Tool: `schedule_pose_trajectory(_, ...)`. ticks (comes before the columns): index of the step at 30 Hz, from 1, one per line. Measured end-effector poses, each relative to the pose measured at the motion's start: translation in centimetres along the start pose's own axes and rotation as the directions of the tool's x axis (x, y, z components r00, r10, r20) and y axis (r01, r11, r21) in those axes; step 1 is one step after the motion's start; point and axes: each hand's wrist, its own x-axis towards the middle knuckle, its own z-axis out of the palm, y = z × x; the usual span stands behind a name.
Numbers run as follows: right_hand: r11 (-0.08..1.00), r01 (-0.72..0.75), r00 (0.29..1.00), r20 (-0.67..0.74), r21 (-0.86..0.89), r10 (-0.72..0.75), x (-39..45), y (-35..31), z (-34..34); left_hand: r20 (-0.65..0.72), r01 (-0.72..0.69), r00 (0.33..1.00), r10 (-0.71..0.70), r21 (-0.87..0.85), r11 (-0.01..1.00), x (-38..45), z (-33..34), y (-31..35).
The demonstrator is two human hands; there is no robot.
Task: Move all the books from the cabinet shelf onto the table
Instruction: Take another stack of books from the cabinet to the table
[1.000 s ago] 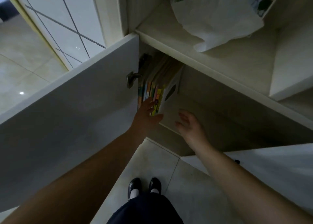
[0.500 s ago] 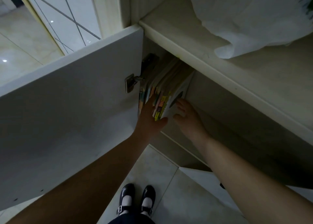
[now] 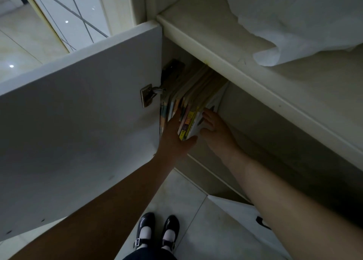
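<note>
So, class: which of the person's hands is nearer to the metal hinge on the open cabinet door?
Left. The left hand grips the books just below and right of the hinge; the right hand presses the far side of the books, farther from it.

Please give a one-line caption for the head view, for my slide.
Both hands, left hand and right hand, clasp a bundle of upright books inside the open cabinet.
</note>
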Motion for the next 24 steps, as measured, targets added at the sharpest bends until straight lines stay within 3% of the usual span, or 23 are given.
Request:
schedule_pose_trajectory(4, 0.998, -0.007, 1.0, 0.002, 0.069, 0.007, 0.2, 0.0, 0.0, -0.037, -0.068, 0.997, 0.074, 0.151, 0.986, 0.3, 0.5, 0.6)
schedule_pose_trajectory(9, 0.996, -0.018, 1.0, 0.011, 0.09, 0.017, 0.1, 0.2, -0.4, -0.127, -0.035, 0.99, 0.06, 0.189, 0.981, 0.7, 1.4, 0.2)
schedule_pose_trajectory(12, 0.988, -0.018, 1.0, -0.003, 0.156, 0.018, -0.3, 0.5, -1.0, -0.098, -0.09, 0.99, 0.103, 0.13, 0.987, 0.4, 2.4, -0.1)
schedule_pose_trajectory(18, 0.974, -0.01, 1.0, -0.017, 0.224, 0.014, -0.6, 1.7, -1.7, -0.094, -0.057, 0.994, 0.062, 0.062, 0.996, 2.6, 4.0, -0.3)
schedule_pose_trajectory(24, 0.992, 0.0, 0.999, 0.035, 0.126, -0.004, -0.1, 2.5, -2.1, -0.259, 0.031, 0.966, -0.021, 0.036, 0.999, 3.9, 5.9, -1.0)
